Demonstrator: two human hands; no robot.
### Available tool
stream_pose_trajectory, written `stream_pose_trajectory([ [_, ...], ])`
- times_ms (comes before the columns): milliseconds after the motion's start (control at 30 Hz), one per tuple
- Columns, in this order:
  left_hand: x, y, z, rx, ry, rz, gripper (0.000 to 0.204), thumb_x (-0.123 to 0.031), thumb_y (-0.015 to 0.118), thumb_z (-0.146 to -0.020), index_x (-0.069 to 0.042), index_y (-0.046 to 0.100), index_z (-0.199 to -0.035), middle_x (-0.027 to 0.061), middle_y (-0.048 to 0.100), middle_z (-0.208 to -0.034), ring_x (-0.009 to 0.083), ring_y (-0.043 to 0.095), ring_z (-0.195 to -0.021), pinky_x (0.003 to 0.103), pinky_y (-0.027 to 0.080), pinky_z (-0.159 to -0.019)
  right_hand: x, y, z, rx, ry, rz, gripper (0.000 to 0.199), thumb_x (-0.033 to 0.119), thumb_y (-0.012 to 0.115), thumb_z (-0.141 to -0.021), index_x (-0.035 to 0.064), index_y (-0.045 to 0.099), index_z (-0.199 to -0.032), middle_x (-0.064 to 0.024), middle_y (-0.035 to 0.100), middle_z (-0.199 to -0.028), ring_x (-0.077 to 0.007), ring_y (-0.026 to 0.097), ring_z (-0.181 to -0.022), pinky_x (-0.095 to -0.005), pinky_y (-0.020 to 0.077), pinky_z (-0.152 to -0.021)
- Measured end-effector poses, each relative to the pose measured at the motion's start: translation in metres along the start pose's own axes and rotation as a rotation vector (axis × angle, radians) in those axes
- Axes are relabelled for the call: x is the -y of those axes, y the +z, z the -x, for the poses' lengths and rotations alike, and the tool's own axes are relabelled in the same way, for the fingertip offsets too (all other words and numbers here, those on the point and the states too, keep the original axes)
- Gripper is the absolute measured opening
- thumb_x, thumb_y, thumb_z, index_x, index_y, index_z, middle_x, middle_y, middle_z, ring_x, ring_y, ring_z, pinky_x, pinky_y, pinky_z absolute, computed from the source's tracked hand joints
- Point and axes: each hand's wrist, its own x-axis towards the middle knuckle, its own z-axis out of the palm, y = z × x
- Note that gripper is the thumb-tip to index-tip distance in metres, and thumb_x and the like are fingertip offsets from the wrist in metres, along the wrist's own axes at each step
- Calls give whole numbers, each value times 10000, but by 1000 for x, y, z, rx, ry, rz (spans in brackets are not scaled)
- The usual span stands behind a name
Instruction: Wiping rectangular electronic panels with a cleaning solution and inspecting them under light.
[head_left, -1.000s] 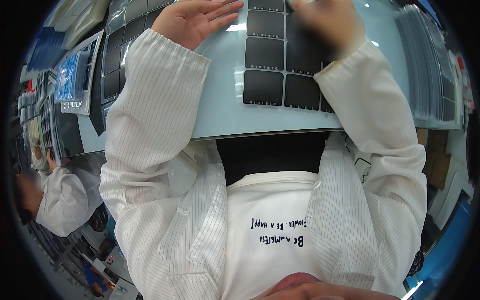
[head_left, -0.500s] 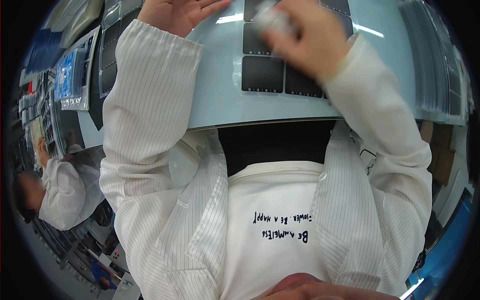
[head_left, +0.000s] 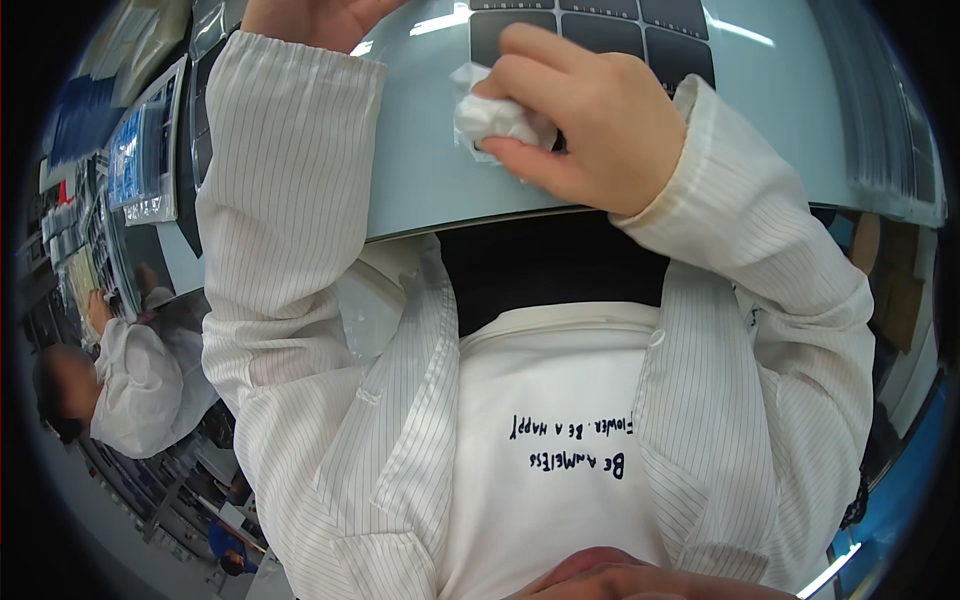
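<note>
My right hand [head_left: 600,125] is closed round a crumpled white wipe [head_left: 492,120], which may be cloth or tissue. It presses the wipe down at the near left corner of a sheet of black rectangular panels [head_left: 603,35] in clear film. The panels lie in rows on the pale, glossy tabletop [head_left: 420,180], and my hand hides several of them. At the top edge of the view, my left hand [head_left: 318,18] is partly cut off. It rests left of the sheet, its visible fingers stretched out and holding nothing.
A tall stack of clear film sheets [head_left: 880,130] stands at the right. On the left lie blue-tinted packets [head_left: 140,150] and more dark panels [head_left: 205,90]. Further left, a co-worker in a white coat [head_left: 150,390] works at another bench. The table's near edge [head_left: 500,217] runs before my body.
My right hand has come down and left toward me with the wipe, onto the near left panels. My left hand has shifted up and left, partly out of view.
</note>
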Motion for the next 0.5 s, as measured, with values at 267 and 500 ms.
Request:
stream_pose_trajectory([
  [267, 2, 6, -7, -36, 22, -34, 500, -110, 417, -866, 171, 278, -1256, 327, 363, -1279, 382, 394, -1216, 424, 337, -1053, -33, -1, -22, -108, 82, 112, 187, 171, 641, -706, 5, 567, -754, -145, 535, -770, -320, 568, -682, -370, 464, -611],
  [500, -1, 12, -12, -19, 38, 8, 495, -114, 405, -873, 174, 271, -1253, 333, 364, -1273, 398, 403, -1201, 427, 362, -1035, -13, -4, -16, -5, -12, 23, 228, 201, 642, -720, -1, 540, -746, -148, 533, -751, -332, 565, -690, -392, 453, -610],
])
